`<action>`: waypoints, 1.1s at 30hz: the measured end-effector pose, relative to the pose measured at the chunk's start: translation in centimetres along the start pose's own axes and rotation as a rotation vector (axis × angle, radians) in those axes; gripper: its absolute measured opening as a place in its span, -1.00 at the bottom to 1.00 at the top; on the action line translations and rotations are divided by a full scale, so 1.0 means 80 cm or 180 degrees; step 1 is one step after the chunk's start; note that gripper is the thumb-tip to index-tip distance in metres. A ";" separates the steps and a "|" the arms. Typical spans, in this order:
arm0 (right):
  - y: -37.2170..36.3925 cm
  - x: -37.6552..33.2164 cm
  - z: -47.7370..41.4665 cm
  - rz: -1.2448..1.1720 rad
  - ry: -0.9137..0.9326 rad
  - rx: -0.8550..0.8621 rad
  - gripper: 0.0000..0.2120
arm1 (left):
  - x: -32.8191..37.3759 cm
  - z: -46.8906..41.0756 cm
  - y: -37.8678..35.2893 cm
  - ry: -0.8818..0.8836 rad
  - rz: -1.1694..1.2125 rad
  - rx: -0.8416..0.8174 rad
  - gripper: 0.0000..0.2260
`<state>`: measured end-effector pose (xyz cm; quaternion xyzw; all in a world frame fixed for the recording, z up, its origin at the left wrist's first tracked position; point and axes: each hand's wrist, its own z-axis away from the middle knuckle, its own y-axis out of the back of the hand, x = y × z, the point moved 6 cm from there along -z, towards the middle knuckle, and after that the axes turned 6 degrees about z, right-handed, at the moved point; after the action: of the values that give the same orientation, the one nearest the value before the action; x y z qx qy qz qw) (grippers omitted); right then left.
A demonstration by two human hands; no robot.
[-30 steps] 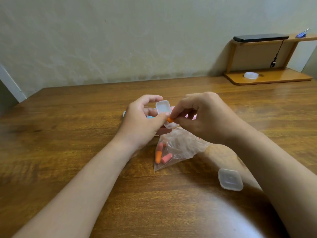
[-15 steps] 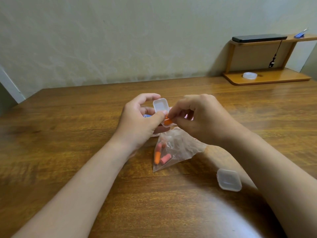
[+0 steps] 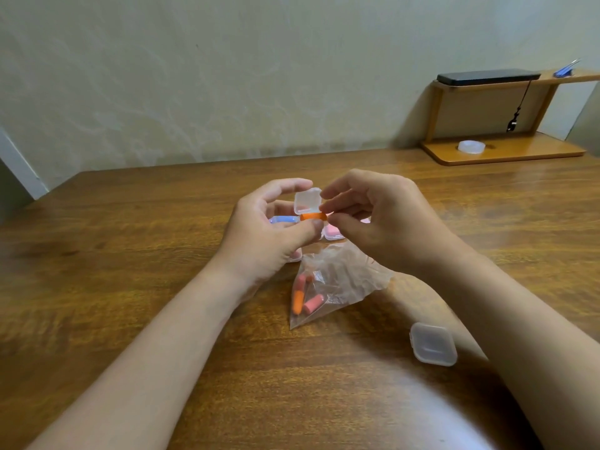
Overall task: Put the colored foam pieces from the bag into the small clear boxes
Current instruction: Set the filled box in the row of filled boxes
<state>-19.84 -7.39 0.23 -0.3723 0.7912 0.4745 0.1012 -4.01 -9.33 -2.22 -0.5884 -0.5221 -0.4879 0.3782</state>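
Observation:
My left hand (image 3: 266, 235) holds a small clear box (image 3: 306, 201) with its lid raised, thumb in front and fingers curled behind. My right hand (image 3: 380, 219) pinches the right end of an orange foam piece (image 3: 313, 216) that lies across the box's opening. A clear plastic bag (image 3: 334, 284) lies on the table just below my hands, with an orange piece (image 3: 297, 302) and pink pieces (image 3: 313, 303) inside. A closed clear box (image 3: 433, 344) sits near my right forearm.
Behind my hands stand small boxes with a blue piece (image 3: 284, 219) and pink pieces (image 3: 332, 231); another box edge (image 3: 296, 256) shows under my left palm. A wooden shelf (image 3: 503, 147) at the back right carries a black device (image 3: 487, 76) and a round white lid (image 3: 471, 146).
The orange piece has come out from between my fingers and now lies sideways across the open box. My right fingers have spread a little.

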 end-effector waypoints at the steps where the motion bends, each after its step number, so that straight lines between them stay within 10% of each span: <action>1: 0.000 -0.001 0.000 0.0004 0.0026 0.0011 -0.72 | 0.001 0.000 0.000 -0.0021 0.0022 0.0016 -0.61; 33: 0.008 -0.003 0.000 0.0069 0.0207 0.0174 -0.72 | 0.004 0.000 0.000 -0.0327 0.0337 -0.0006 -0.92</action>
<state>-20.08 -7.10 0.81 -0.3760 0.8107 0.4414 0.0804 -4.03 -9.28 -1.87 -0.6398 -0.5086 -0.4369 0.3757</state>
